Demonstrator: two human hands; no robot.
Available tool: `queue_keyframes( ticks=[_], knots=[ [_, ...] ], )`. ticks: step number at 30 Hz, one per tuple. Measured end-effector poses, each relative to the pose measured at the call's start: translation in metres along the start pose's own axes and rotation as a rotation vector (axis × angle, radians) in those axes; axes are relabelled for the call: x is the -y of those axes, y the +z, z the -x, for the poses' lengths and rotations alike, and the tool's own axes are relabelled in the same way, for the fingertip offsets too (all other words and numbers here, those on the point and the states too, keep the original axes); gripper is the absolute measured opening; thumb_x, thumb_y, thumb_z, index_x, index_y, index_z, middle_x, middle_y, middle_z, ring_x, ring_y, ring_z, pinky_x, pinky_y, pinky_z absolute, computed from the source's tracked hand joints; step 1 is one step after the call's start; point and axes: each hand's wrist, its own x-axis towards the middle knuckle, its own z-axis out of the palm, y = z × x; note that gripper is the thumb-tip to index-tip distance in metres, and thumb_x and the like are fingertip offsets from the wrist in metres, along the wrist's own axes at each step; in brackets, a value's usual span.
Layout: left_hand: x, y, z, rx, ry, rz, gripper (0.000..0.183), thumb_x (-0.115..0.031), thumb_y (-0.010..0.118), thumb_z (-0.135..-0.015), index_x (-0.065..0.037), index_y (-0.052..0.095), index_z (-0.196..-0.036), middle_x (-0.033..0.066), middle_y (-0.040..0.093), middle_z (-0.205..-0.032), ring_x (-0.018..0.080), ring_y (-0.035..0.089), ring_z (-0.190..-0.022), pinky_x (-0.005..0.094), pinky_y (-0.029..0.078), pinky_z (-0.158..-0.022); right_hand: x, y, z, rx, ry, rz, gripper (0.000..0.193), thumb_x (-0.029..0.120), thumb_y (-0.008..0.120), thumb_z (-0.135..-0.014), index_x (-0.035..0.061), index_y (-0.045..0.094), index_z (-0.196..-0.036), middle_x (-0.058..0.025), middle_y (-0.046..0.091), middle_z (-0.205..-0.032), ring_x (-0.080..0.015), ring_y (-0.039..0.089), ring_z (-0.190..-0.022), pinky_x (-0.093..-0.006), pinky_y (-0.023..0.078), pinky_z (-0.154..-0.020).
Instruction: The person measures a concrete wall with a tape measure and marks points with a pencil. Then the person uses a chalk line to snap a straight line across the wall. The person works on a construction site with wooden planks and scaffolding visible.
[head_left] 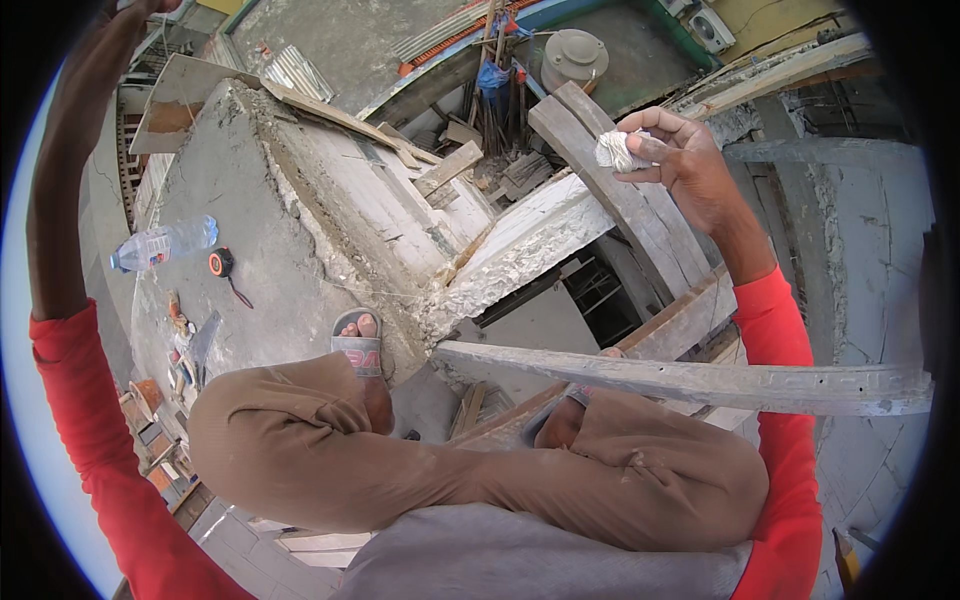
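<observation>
My right hand is raised at the upper right. Its thumb and fingers close round a small white bundle of what looks like wound string. Below that hand, two grey planks slope down over an opening in the concrete. My left arm reaches up along the left side, and only part of my left hand shows at the top edge. Its fingers are mostly cut off, so what they do is hidden. A faint thin line crosses the concrete near my sandalled foot.
On the rough concrete slab at left lie a plastic bottle, a tape measure and a trowel-like blade. A long grey beam crosses before my right leg. A dark drop opens beneath the planks. A round tank stands beyond.
</observation>
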Motion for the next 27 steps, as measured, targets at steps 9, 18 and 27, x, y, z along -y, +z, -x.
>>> queue_keyframes(
  ticks=[9,18,27],
  knots=[
    [-0.130,0.244,0.042,0.539,-0.063,0.400,0.031,-0.014,0.060,-0.085,0.005,0.081,-0.097,0.0203,0.076,-0.082,0.0272,0.072,-0.074,0.0406,0.057,-0.077,0.010,0.100,-0.003,0.012,-0.125,0.079,0.014,0.007,0.080,-0.094,-0.0012,0.073,-0.103,-0.0036,0.074,-0.092,-0.0091,0.069,-0.085,-0.0255,0.056,-0.074],
    [-0.152,0.254,0.048,0.672,0.286,0.367,0.088,-0.079,0.060,-0.097,0.004,0.072,-0.122,0.0118,0.065,-0.096,0.0275,0.065,-0.097,0.0428,0.052,-0.087,-0.005,0.086,-0.005,-0.096,0.055,-0.530,0.016,0.007,0.079,-0.094,-0.0017,0.069,-0.103,-0.0092,0.074,-0.099,-0.0147,0.072,-0.089,-0.0307,0.061,-0.082],
    [-0.153,0.252,0.054,0.667,0.438,0.390,0.056,-0.023,0.076,-0.083,0.005,0.059,-0.128,0.0233,0.064,-0.114,0.0391,0.064,-0.107,0.0458,0.052,-0.097,0.001,0.071,-0.008,0.024,0.106,-0.531,0.035,0.031,0.070,-0.100,-0.0003,0.070,-0.115,-0.0091,0.068,-0.116,-0.0200,0.067,-0.097,-0.0360,0.057,-0.089]
  ],
)
